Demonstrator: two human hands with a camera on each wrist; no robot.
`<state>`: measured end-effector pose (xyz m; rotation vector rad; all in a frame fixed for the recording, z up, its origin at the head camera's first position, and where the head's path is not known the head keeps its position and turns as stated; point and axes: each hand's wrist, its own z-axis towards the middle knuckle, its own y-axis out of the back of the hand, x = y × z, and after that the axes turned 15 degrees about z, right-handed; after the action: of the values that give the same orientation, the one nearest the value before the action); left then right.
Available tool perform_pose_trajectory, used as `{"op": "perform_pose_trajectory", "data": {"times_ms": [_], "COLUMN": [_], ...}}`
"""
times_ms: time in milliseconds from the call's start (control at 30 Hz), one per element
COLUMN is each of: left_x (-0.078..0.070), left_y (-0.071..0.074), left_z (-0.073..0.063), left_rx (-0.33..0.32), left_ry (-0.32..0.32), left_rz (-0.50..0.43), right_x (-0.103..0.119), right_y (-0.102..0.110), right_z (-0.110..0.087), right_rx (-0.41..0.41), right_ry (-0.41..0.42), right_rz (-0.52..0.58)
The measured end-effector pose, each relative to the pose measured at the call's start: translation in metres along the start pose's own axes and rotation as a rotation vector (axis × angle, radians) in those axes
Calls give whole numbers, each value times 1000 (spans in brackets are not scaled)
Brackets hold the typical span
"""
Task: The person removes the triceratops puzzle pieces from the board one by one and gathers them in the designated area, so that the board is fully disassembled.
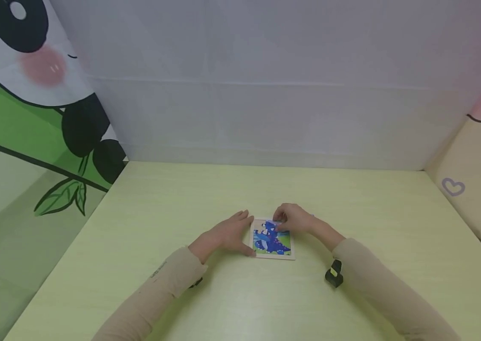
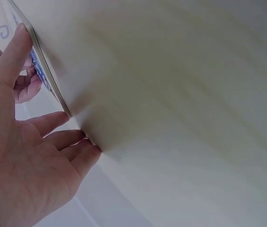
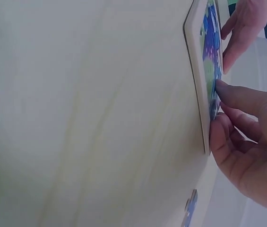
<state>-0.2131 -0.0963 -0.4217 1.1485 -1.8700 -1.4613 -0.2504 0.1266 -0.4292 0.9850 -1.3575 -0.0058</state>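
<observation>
A small framed jigsaw puzzle [image 1: 273, 241] with a blue dinosaur picture lies on the table. My left hand [image 1: 233, 233] is at its left side, thumb near the lower left corner and straight fingers by the upper left. In the left wrist view, the left fingertips [image 2: 93, 147] meet the tabletop beside the frame's edge. Over the upper right of the picture, my right hand [image 1: 294, 218] has curled fingers and pinches a puzzle piece, mostly hidden by the fingers. The right wrist view has the right thumb [image 3: 239, 97] and fingertips close against the picture.
A loose blue puzzle piece [image 3: 189, 210] lies on the table beyond the right hand, largely covered by the wrist in the head view. The pale wooden table [image 1: 240, 303] ends at a white cloth wall [image 1: 240, 123]. Printed cloth hangs at both sides.
</observation>
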Motion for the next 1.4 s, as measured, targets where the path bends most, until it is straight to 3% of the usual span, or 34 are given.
{"op": "perform_pose_trajectory", "data": {"times_ms": [333, 633, 1400], "left_x": [-1, -1, -1], "left_y": [1, 2, 2], "left_z": [0, 0, -1], "left_rx": [3, 4, -1], "left_ry": [-1, -2, -10], "left_rz": [-5, -3, 4], "right_x": [7, 4, 10], "right_y": [0, -2, 0], "right_z": [-2, -2, -6], "right_rx": [-20, -35, 11], "right_ry": [-50, -29, 51], "right_rz": [60, 75, -56]}}
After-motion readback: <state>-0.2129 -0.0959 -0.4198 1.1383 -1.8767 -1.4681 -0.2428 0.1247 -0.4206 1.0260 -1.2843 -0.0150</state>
